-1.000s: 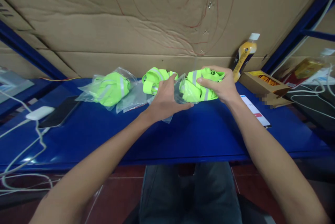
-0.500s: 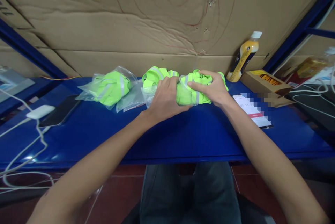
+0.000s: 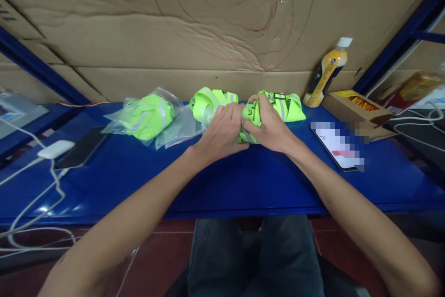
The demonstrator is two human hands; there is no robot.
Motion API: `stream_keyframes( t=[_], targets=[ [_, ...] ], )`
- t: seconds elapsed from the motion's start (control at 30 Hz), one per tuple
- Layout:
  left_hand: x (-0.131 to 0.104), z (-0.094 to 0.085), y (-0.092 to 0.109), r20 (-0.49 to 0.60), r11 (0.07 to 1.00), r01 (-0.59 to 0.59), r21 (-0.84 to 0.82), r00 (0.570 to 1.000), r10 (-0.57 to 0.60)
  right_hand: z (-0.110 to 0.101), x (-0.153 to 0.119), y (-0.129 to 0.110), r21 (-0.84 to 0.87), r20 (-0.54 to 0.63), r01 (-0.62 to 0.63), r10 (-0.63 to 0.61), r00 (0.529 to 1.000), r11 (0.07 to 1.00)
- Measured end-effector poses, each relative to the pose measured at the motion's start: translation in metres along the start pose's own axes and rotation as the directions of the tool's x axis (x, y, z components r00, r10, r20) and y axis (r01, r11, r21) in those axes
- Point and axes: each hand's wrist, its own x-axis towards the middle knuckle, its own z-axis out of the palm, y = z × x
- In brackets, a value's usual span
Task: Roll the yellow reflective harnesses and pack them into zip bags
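Note:
Between my two hands is a bundle of neon-yellow reflective straps (image 3: 251,112) with grey stripes, held just above the blue shelf. My left hand (image 3: 224,126) is closed around a clear plastic bag (image 3: 207,115) at the bundle's left side, and most of the bag is hidden by the fingers. Gripping the bundle from the right, my right hand (image 3: 270,123) has its thumb and fingers bent against the straps. Loose rolled straps lie behind my hands, one roll (image 3: 212,100) to the left and another roll (image 3: 294,107) with a black buckle to the right.
A bagged strap bundle (image 3: 151,116) and flat clear bags (image 3: 179,128) lie left of my hands. Farther left are a dark phone (image 3: 83,148) and a white charger with cables (image 3: 57,149). At right stand a yellow drink bottle (image 3: 327,74), an open carton (image 3: 358,107) and a lit phone (image 3: 335,146).
My right hand has moved left and closer to my left hand, pressing the bundle between them. The roll with the buckle at the right is now more exposed.

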Motion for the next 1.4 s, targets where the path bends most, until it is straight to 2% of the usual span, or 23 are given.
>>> stream_keyframes(
  t=[0.13,0.23,0.3,0.33,0.4,0.5,0.57,0.63,0.73,0.83,0.93,1.0,1.1,1.17,1.3,1.4],
  targets=[
    [0.0,-0.001,-0.001,0.0,0.999,-0.016,-0.04,1.0,0.016,0.0,0.001,0.009,0.153,0.053,-0.132,0.126,0.991,0.979],
    [0.002,-0.007,-0.007,-0.007,0.989,0.063,-0.131,0.998,-0.065,-0.01,0.005,0.008,0.409,0.124,-0.301,0.274,0.954,0.862],
    [0.003,-0.013,-0.012,-0.032,0.978,0.124,-0.169,0.991,-0.131,-0.018,0.008,0.005,0.541,0.159,-0.315,0.273,0.949,0.78],
    [0.003,-0.015,-0.014,-0.045,0.973,0.15,-0.174,0.986,-0.16,-0.021,0.009,0.003,0.562,0.166,-0.283,0.23,0.959,0.778],
    [0.003,-0.017,-0.015,-0.043,0.971,0.179,-0.16,0.981,-0.188,-0.026,0.01,0.0,0.5,0.171,-0.183,0.111,0.979,0.847],
    [0.001,-0.014,-0.01,0.007,0.978,0.165,-0.127,0.986,-0.165,-0.023,0.008,-0.003,0.265,0.144,-0.045,0.007,0.99,0.963],
    [0.0,-0.01,-0.005,0.008,0.984,0.142,-0.108,0.99,-0.142,-0.016,0.005,-0.002,0.118,0.088,0.004,-0.014,0.996,0.993],
    [0.0,-0.006,-0.002,-0.015,0.988,0.122,-0.092,0.992,-0.123,-0.009,0.004,0.0,0.066,0.01,-0.012,0.011,1.0,0.998],
    [0.0,-0.004,-0.003,-0.017,0.99,0.111,-0.09,0.993,-0.113,-0.007,0.004,0.005,0.17,-0.011,-0.077,0.08,0.997,0.982],
    [0.001,-0.003,-0.006,0.003,0.981,0.122,-0.151,0.992,-0.123,-0.016,0.006,0.008,0.322,0.149,-0.167,0.125,0.981,0.932],
    [0.001,-0.001,-0.005,-0.001,0.972,0.096,-0.213,0.995,-0.099,-0.024,0.007,0.004,0.353,0.3,-0.239,0.133,0.945,0.905],
    [0.001,0.001,-0.004,-0.022,0.976,0.07,-0.207,0.997,-0.077,-0.021,0.006,0.002,0.299,0.267,-0.189,0.108,0.958,0.936],
    [0.001,0.0,-0.007,-0.029,0.983,0.032,-0.183,0.999,-0.038,-0.006,0.004,0.003,0.153,0.047,-0.068,0.061,0.997,0.986],
    [0.002,-0.006,-0.014,-0.01,0.981,0.0,-0.193,1.0,-0.002,0.005,0.004,0.008,0.159,-0.041,-0.071,0.079,0.996,0.985],
    [0.003,-0.021,-0.029,0.024,0.994,0.013,-0.111,1.0,-0.011,0.009,0.004,0.015,0.411,0.018,-0.203,0.215,0.977,0.889],
    [0.003,-0.024,-0.03,0.027,0.995,0.089,-0.043,0.996,-0.088,0.002,0.005,0.009,0.489,0.052,-0.209,0.211,0.976,0.847]
  ],
)
